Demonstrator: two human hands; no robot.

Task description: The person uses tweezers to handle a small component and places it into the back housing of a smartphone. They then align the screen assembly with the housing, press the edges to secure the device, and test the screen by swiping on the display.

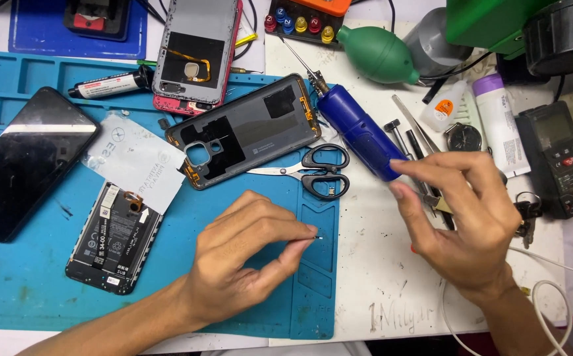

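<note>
Black phone screen (26,161) far left (glossy), white-labelled bottles (500,125) right

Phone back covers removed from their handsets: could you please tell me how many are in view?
2: a dark grey plastic back cover beside the scissors, and a lighter grey back cover in a pink frame at top centre. Others may be hidden.

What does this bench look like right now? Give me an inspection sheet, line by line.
Surface: blue repair mat on a white table.
Job's things: opened phone face-down on the mat; grey back cover beside it.
Clutter: scissors, black phone, glue tube, green blower bulb, bottles, multimeter.
Grippers: left hand pinches a tiny part, too small to identify; right hand holds a blue electric screwdriver.
Cables: white cable at right.
Surroundings: green equipment at top right.
</note>
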